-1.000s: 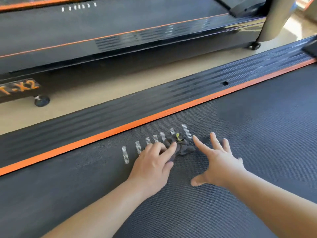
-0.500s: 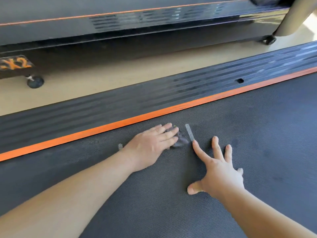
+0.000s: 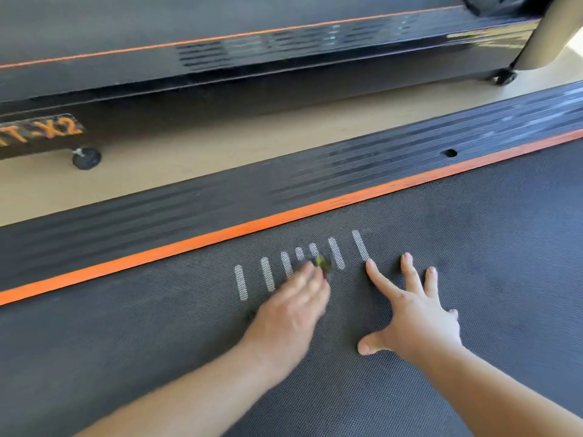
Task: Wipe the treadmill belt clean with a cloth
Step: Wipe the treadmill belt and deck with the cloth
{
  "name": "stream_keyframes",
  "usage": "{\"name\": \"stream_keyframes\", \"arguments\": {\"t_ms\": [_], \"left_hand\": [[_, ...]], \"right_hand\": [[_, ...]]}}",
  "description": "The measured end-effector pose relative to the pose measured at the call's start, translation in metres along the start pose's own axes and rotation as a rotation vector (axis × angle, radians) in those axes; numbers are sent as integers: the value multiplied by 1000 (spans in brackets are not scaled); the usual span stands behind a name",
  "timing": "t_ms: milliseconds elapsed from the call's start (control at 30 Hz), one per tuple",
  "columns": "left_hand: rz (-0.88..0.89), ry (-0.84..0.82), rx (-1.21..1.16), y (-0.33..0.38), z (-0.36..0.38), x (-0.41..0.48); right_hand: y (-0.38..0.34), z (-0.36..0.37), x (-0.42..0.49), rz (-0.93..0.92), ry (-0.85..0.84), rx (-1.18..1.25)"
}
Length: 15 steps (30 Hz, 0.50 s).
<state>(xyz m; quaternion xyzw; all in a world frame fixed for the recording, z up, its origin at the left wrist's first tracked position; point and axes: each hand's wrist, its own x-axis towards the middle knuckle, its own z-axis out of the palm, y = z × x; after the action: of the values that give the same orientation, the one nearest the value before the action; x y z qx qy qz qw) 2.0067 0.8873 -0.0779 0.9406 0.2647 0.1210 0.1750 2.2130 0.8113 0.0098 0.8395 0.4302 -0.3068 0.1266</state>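
Wipe in progress, judged early-to-middle: the cloth [image 3: 319, 263] sits on the belt [image 3: 473, 241] near its far edge, over the row of white dashes [image 3: 241, 282] and just short of the orange stripe [image 3: 157, 257]. I see no clear boundary between wiped and unwiped belt, so I cannot log the share done; most of the visible surface probably remains. My left hand [image 3: 291, 313] lies on top of the cloth, which shows only past the fingertips. Motion blur hides whether the fingers press flat or pinch it. My right hand [image 3: 416, 313] is open, fingers spread, planted flat on the belt beside the cloth, not touching it. The belt is dark grey with a fine woven-dot texture and looks grippy. The cloth is small, dark and crumpled, with a yellow-green fleck. The side rail [image 3: 220, 200] beyond the stripe is ribbed black.
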Motion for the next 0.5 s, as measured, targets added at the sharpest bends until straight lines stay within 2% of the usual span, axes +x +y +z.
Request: {"name": "stream_keyframes", "arguments": {"t_ms": [67, 133, 200, 233, 300, 333, 400, 500], "left_hand": [[182, -72, 0, 25, 4, -30], [279, -55, 78, 8, -7, -27], [200, 1, 171, -28, -20, -9], [89, 15, 148, -42, -25, -2], [-163, 7, -28, -46, -28, -6], [-226, -1, -126, -36, -27, -12], [-240, -55, -206, -7, -25, -25], [-225, -77, -184, 4, -21, -31]], "right_hand": [[-2, -2, -3, 1, -2, 5], [-2, -1, -3, 1, 2, 16], [-3, -1, -4, 8, -5, 6], [-4, -2, -5, 15, -9, 4], [-3, -1, -6, 15, -7, 12], [-3, 0, -6, 10, -1, 16], [-4, -2, -8, 13, 3, 9], [-1, 2, -7, 9, 6, 3]]}}
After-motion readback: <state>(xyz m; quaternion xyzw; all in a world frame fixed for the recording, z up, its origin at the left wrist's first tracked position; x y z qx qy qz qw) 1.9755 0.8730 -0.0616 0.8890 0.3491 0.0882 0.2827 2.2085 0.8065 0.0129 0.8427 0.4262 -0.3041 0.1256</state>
